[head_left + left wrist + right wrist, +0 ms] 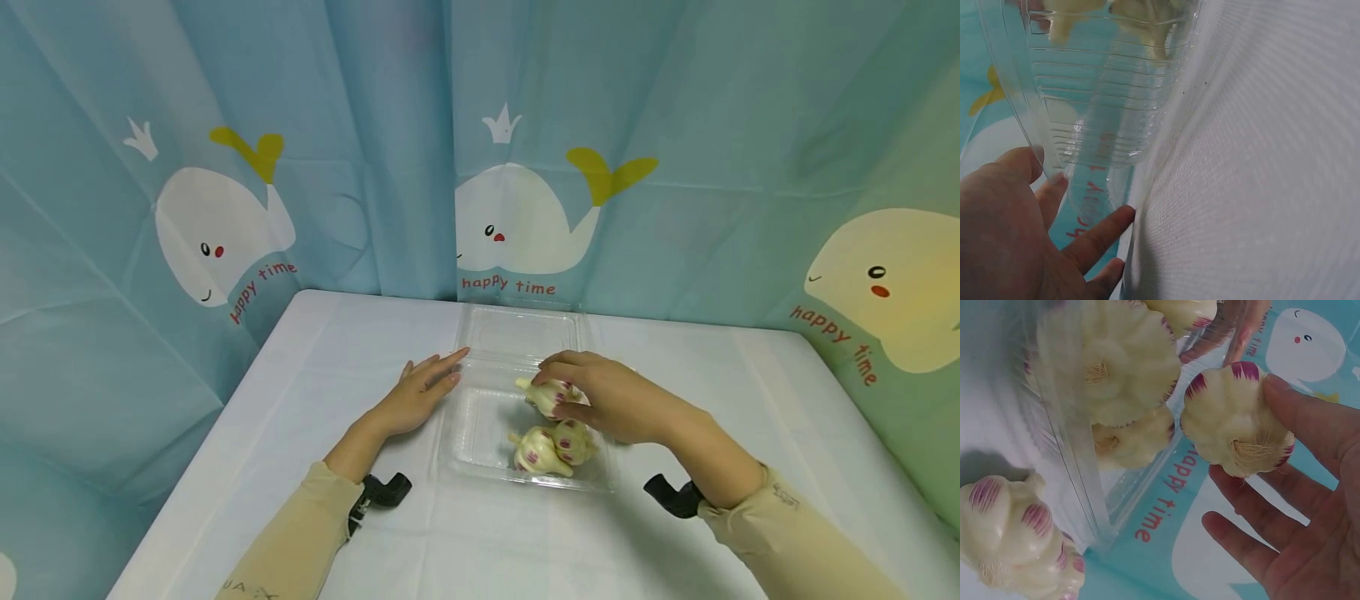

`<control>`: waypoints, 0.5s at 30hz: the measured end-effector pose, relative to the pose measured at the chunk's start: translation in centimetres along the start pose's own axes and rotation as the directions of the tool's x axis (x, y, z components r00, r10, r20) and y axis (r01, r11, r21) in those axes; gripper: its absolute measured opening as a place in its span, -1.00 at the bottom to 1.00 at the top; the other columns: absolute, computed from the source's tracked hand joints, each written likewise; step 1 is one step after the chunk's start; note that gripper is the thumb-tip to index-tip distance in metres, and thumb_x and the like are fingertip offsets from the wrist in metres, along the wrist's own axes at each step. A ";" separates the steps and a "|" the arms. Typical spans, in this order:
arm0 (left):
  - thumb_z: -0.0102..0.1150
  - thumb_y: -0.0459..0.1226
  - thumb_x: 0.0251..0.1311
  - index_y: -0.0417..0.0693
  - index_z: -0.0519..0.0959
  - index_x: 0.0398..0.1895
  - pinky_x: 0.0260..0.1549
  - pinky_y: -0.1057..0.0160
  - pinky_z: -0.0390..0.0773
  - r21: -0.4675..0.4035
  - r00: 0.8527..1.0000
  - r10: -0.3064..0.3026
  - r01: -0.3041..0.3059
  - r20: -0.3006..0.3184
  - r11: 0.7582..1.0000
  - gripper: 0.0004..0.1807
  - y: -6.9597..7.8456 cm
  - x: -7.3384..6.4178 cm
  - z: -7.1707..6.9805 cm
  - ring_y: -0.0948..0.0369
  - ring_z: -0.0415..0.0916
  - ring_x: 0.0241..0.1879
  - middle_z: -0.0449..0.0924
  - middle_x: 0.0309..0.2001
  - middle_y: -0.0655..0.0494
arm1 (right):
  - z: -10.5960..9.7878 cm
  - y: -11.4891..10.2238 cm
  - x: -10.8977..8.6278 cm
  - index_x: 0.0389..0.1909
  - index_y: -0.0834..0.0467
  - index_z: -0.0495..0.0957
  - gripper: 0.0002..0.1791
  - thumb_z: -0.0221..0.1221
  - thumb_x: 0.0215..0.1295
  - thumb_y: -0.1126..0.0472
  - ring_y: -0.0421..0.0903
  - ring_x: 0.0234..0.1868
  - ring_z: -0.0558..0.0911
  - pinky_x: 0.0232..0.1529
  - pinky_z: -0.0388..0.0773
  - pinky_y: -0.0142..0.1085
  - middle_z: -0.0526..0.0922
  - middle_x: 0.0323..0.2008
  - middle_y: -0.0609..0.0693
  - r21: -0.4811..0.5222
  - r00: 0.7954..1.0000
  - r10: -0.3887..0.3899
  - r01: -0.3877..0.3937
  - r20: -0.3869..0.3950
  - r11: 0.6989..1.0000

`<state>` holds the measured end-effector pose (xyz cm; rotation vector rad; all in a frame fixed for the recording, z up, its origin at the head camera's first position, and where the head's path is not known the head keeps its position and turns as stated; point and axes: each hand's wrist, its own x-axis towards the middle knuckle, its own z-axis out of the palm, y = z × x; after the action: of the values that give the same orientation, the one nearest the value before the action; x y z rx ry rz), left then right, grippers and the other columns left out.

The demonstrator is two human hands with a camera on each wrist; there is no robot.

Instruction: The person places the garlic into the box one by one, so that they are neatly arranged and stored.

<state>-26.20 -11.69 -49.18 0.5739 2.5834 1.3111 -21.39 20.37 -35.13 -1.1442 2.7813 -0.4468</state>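
Observation:
My right hand (626,398) pinches a garlic bulb (1238,419) with purple streaks between thumb and fingers, over the right half of a clear plastic container (480,458). More bulbs lie inside it, including a front one (536,451) and another (575,442) touching it. In the right wrist view, a further garlic bulb (1019,537) sits outside the container wall; in the head view my right hand mostly hides that spot. My left hand (412,400) is at the container's left side, fingers extended. The left wrist view shows the thumb and fingertips (1057,181) at its rim.
The container's hinged lid (521,331) lies folded back toward the curtain (390,167) with whale prints. A white cloth covers the table (360,333). Black curved pieces (675,497) are worn at both wrists.

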 end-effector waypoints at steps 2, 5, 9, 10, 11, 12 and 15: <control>-0.23 0.24 0.58 0.74 0.13 0.57 0.62 -0.17 -0.50 0.003 1.000 -0.001 0.001 0.001 1.000 -0.46 0.1 0.0 0.0 0.02 -0.12 0.68 0.39 0.51 0.23 | 0.2 0.0 0.2 0.18 -0.07 0.60 -0.58 0.39 0.34 0.23 -0.11 0.18 0.60 0.15 0.63 -0.05 0.63 0.20 -0.17 0.007 1.000 0.012 -0.012 0.008 1.000; -0.24 0.25 0.57 0.74 0.13 0.57 0.62 -0.17 -0.51 0.004 1.000 -0.007 0.007 0.003 1.000 -0.46 0.2 -0.1 -0.1 0.03 -0.12 0.68 0.39 0.51 0.23 | 0.4 0.0 0.5 0.17 -0.09 0.60 -0.58 0.39 0.33 0.24 -0.08 0.19 0.60 0.16 0.62 -0.05 0.64 0.20 -0.16 0.018 1.000 0.021 -0.021 0.020 1.000; -0.24 0.27 0.56 0.74 0.12 0.57 0.62 -0.16 -0.51 0.003 1.000 -0.013 0.013 0.006 1.000 -0.45 0.4 -0.2 -0.1 0.05 -0.13 0.68 0.39 0.51 0.23 | 0.6 -0.2 0.9 0.13 -0.09 0.60 -0.59 0.39 0.32 0.29 -0.10 0.17 0.59 0.15 0.62 -0.08 0.64 0.16 -0.17 0.025 0.999 0.018 -0.019 0.030 1.000; -0.25 0.27 0.56 0.74 0.12 0.57 0.62 -0.16 -0.51 0.003 1.000 -0.014 0.014 0.006 1.000 -0.45 0.4 -0.2 -0.1 0.05 -0.13 0.68 0.39 0.51 0.24 | 0.6 -0.2 1.0 0.12 -0.09 0.61 -0.59 0.39 0.32 0.30 -0.10 0.17 0.59 0.15 0.63 -0.09 0.63 0.16 -0.17 0.026 0.999 0.018 -0.019 0.032 0.999; -0.25 0.27 0.56 0.74 0.12 0.57 0.62 -0.16 -0.51 0.002 1.000 -0.011 0.011 0.006 1.000 -0.45 0.4 -0.2 -0.2 0.04 -0.13 0.68 0.39 0.51 0.23 | 0.6 -0.3 1.1 0.11 -0.09 0.61 -0.59 0.39 0.31 0.31 -0.10 0.17 0.59 0.15 0.63 -0.10 0.63 0.16 -0.17 0.026 0.999 0.017 -0.018 0.036 0.999; -0.25 0.27 0.56 0.74 0.12 0.57 0.62 -0.16 -0.51 0.003 1.000 -0.012 0.012 0.006 1.000 -0.45 0.4 -0.2 -0.1 0.04 -0.14 0.68 0.38 0.51 0.24 | 0.7 -0.3 1.2 0.10 -0.08 0.61 -0.59 0.39 0.30 0.32 -0.10 0.18 0.60 0.16 0.63 -0.10 0.62 0.16 -0.17 0.027 0.999 0.014 -0.015 0.040 1.000; -0.25 0.27 0.56 0.74 0.12 0.57 0.62 -0.17 -0.50 0.005 1.000 -0.010 0.010 0.001 1.000 -0.45 0.3 -0.2 -0.1 0.04 -0.13 0.68 0.38 0.51 0.25 | 0.8 -0.4 1.5 0.07 -0.05 0.61 -0.59 0.40 0.27 0.35 -0.08 0.20 0.60 0.17 0.63 -0.09 0.62 0.15 -0.15 0.025 0.999 -0.013 0.012 0.045 1.000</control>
<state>-25.96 -11.67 -48.84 0.5612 2.5857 1.3011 -22.04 18.89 -35.80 -1.1519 2.7238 -0.4493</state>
